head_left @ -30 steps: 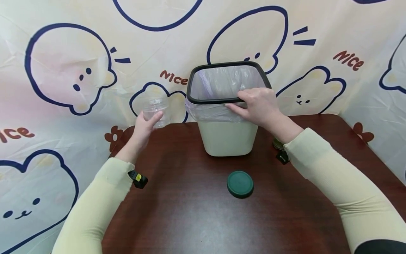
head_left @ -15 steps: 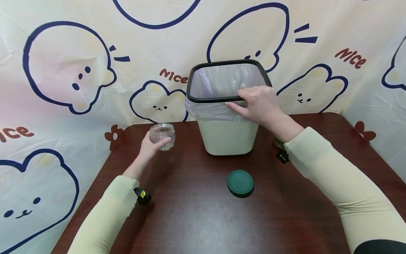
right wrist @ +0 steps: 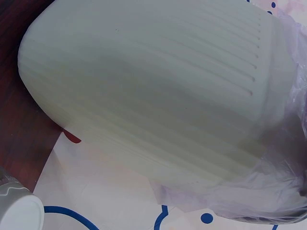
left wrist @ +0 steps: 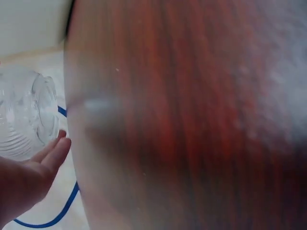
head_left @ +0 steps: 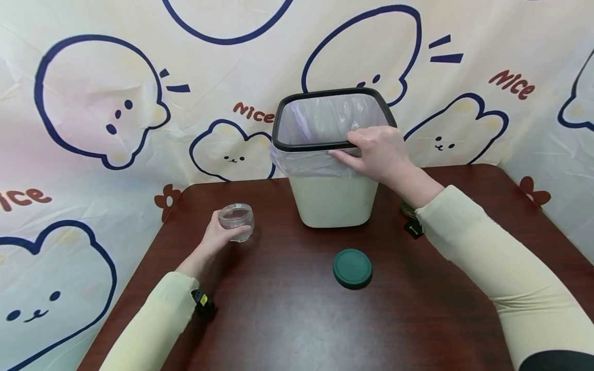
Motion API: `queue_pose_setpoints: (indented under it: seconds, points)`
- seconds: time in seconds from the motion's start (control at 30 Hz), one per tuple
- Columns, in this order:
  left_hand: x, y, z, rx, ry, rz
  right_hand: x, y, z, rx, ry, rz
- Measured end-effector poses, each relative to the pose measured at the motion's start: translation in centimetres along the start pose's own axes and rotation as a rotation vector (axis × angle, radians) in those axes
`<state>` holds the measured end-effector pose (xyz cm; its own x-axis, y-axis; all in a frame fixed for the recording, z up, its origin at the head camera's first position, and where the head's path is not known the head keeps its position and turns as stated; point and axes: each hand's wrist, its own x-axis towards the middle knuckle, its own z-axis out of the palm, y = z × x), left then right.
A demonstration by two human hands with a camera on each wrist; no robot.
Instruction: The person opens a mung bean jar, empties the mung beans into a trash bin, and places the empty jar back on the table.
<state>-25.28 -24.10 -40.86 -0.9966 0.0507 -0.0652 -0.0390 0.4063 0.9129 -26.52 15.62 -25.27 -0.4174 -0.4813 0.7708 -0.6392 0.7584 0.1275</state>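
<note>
My left hand (head_left: 218, 234) grips a clear glass jar (head_left: 236, 219) by its side, thumb in front, over the left part of the table. The jar is lidless and upright, its mouth facing up; whether its base touches the wood I cannot tell. In the left wrist view the jar (left wrist: 21, 112) shows beside the fingers (left wrist: 56, 152). My right hand (head_left: 378, 152) pinches the near black rim (head_left: 315, 148) of a pale green trash bin (head_left: 334, 203) lined with a translucent bag (head_left: 301, 164). The bin stands upright.
A round green lid (head_left: 352, 268) lies on the dark brown table (head_left: 278, 309) in front of the bin. Something greenish (head_left: 407, 209) is mostly hidden by the right sleeve. In the right wrist view a white-topped container (right wrist: 21, 211) shows at the corner. A printed cloth (head_left: 223, 77) hangs behind.
My left hand has brought the jar down and toward me, from in front of the cloth to low over the table, turning its mouth upward. The right hand keeps its hold on the bin's rim.
</note>
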Motion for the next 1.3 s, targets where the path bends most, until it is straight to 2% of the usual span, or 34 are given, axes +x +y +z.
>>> queue_pose_setpoints:
  seconds: [0.13,0.27,0.47,0.73,1.0,1.17,1.3]
  points:
    - [-0.2,-0.4,-0.1,0.095,0.021,0.036,0.0,0.0,0.0,0.002,-0.003,0.003]
    - [-0.2,-0.7,-0.2,0.14,0.047,0.065,0.0,-0.1,-0.1,0.003,-0.01,0.007]
    - [-0.4,-1.3,-0.1,0.143,0.056,0.054,0.1,-0.1,0.1,0.001,-0.008,0.002]
    - [-0.5,-1.3,-0.1,0.146,0.059,0.004,0.1,-0.2,0.1,-0.003,-0.003,0.004]
    - [-0.3,-1.3,-0.1,0.162,0.052,0.017,0.1,-0.1,-0.1,-0.004,-0.006,0.004]
    - [-0.6,-1.1,-0.2,0.227,0.05,0.008,0.1,-0.1,-0.3,0.016,-0.027,0.0]
    - [-0.9,-1.1,-0.4,0.316,0.051,0.01,0.3,-0.1,-0.6,0.043,-0.082,0.01]
